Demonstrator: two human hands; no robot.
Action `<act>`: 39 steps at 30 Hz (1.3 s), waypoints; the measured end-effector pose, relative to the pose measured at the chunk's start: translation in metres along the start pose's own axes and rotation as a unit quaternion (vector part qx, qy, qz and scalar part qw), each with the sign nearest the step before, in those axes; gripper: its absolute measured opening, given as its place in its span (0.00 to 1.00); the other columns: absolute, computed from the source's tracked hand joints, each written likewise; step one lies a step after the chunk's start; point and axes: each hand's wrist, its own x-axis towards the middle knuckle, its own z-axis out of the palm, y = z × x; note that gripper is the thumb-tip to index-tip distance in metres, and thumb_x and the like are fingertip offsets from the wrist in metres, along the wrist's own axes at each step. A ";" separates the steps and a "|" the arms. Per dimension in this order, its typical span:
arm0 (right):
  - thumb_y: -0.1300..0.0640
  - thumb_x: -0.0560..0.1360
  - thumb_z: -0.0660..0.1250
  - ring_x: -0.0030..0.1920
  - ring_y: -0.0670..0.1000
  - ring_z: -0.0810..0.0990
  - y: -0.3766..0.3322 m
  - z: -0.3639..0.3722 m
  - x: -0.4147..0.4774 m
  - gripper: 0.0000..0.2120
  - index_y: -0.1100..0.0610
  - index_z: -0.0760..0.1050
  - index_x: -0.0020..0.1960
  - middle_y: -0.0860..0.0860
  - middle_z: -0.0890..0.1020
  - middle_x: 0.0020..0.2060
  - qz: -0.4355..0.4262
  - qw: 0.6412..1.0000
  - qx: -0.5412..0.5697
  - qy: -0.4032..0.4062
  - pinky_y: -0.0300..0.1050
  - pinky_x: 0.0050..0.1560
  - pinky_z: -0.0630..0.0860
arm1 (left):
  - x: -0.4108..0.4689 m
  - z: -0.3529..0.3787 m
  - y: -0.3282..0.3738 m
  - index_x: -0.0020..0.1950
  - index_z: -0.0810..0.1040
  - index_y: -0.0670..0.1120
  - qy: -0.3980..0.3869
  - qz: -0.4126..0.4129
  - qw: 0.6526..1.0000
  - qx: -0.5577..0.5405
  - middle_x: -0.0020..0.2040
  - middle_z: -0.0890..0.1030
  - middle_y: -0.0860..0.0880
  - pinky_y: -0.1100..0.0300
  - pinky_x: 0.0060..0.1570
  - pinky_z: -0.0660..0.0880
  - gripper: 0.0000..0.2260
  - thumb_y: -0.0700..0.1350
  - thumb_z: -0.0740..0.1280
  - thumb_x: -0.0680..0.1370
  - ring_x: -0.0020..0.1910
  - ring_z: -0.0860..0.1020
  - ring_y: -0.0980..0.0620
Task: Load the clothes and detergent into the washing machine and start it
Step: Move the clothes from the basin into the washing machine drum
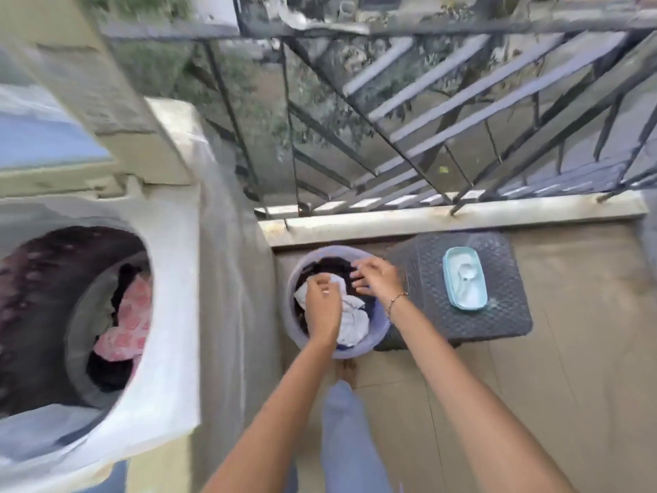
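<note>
A top-loading washing machine [170, 314] stands at the left with its lid up; pink and dark clothes [124, 325] lie in the drum. On the floor sits a lilac laundry basket [382, 327] holding a white cloth [352, 323] and dark clothes [332, 266]. My left hand [321, 309] is down in the basket, fingers closed on the white cloth. Over the dark clothes at the basket's far side, my right hand [377, 279] has its fingers spread. A light blue tub of white detergent powder [464, 279] with a scoop rests on a dark stool [497, 314].
A metal railing [426, 137] and a low concrete ledge [426, 218] close off the balcony behind the basket. My leg and bare foot [346, 375] stand just in front of the basket. Tiled floor [569, 386] stretches to the right.
</note>
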 end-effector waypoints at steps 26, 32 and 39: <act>0.58 0.79 0.58 0.55 0.49 0.71 0.205 0.027 0.209 0.22 0.52 0.63 0.73 0.52 0.71 0.63 0.213 0.963 -0.119 -0.114 0.41 0.56 0.69 | 0.167 0.060 -0.161 0.42 0.70 0.49 -0.064 -0.187 0.974 0.115 0.44 0.78 0.47 0.56 0.44 0.73 0.07 0.46 0.60 0.79 0.41 0.75 0.49; 0.63 0.74 0.66 0.51 0.46 0.78 0.212 0.036 0.204 0.12 0.62 0.80 0.57 0.55 0.81 0.57 0.121 0.986 -0.115 -0.001 0.33 0.51 0.71 | 0.175 0.052 -0.162 0.41 0.71 0.50 -0.047 -0.196 0.974 0.104 0.45 0.79 0.48 0.60 0.41 0.72 0.06 0.45 0.60 0.79 0.40 0.76 0.50; 0.73 0.65 0.67 0.35 0.37 0.78 0.188 0.048 0.172 0.07 0.66 0.82 0.39 0.56 0.83 0.38 -0.086 0.984 -0.123 -0.100 0.26 0.42 0.72 | 0.182 0.053 -0.152 0.41 0.69 0.47 -0.066 -0.271 0.960 0.033 0.41 0.76 0.48 0.60 0.40 0.72 0.09 0.48 0.60 0.80 0.40 0.74 0.50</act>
